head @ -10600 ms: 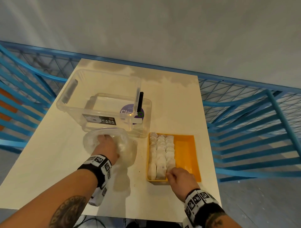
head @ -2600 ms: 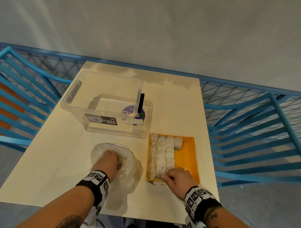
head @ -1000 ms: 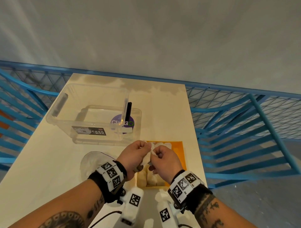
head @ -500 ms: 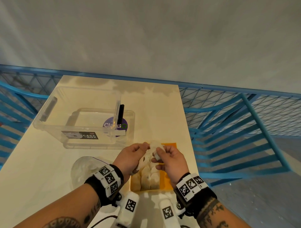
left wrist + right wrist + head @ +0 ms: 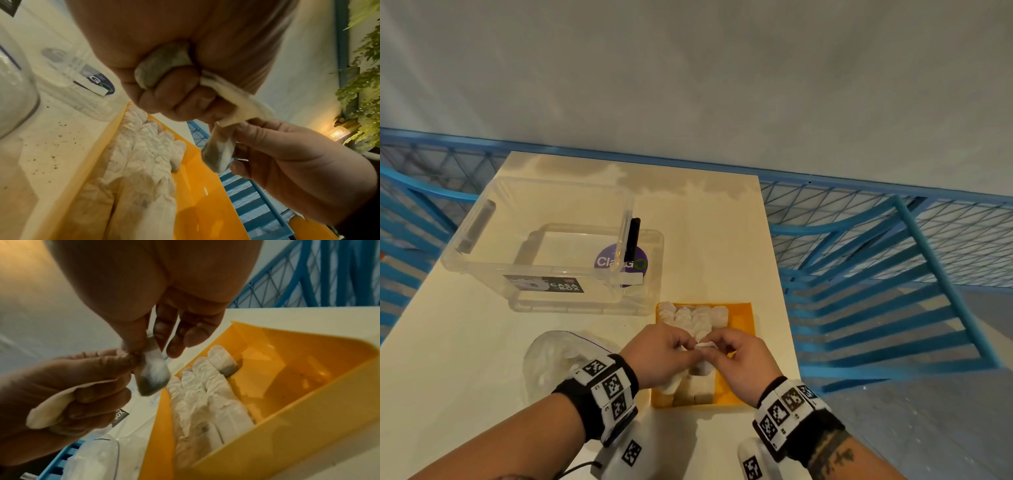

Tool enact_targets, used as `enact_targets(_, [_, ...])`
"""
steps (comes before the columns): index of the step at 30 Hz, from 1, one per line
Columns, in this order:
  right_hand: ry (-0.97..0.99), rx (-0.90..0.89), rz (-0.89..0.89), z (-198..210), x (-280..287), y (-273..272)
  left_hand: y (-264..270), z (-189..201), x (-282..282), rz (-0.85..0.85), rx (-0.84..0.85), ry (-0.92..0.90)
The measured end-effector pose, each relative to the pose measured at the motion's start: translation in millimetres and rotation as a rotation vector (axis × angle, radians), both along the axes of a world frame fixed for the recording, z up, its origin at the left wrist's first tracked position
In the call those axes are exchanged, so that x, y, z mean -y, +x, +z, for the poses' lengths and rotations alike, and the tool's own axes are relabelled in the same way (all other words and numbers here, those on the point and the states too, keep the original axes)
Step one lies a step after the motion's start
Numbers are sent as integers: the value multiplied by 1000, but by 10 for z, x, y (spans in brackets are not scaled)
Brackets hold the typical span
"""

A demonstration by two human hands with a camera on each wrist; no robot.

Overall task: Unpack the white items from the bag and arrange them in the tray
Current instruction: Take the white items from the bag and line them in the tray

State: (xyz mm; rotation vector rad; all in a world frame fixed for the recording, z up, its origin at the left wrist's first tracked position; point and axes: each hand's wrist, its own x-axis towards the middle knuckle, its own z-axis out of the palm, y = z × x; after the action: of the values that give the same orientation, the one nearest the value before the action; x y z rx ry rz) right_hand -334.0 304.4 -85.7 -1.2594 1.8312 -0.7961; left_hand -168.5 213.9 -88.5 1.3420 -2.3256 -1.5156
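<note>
Both hands held white tea bags above the yellow tray.

The left hand had its fingers curled around two tea bags and its fingertips pinched the top edge of a third tea bag, which the right hand also pinched between thumb and forefinger, with the other fingers loosely spread. This tea bag hung over the yellow tray. In the tray, rows of tea bags filled the left side, and the right side was bare. The clear plastic bag lay on the table left of the tray, with white pieces inside. Behind stood a clear storage box; I could not tell its contents.
</note>
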Motion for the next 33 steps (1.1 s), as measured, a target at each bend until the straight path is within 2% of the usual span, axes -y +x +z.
enact_targets(3, [79,-125,52,-66,46,-135,32,-51,26,43,83,-80])
enact_targets(7, [306,-331,206,-129,175,-360,154,-184,143,252,190,-102])
enact_targets(11, [474,-488,365,-203,391,-424,163,-343,206,269,313,-115])
enact_targets(16, [489,-582,298,-351,679,-437,141,-438,231,224,391,-87])
enact_targets(23, [444,-637,188,-443,849,-475,161,-458,259,227,408,-65])
enact_targets(33, [441,-660,169,-393,910,-458,156,-475,268,207,435,-70])
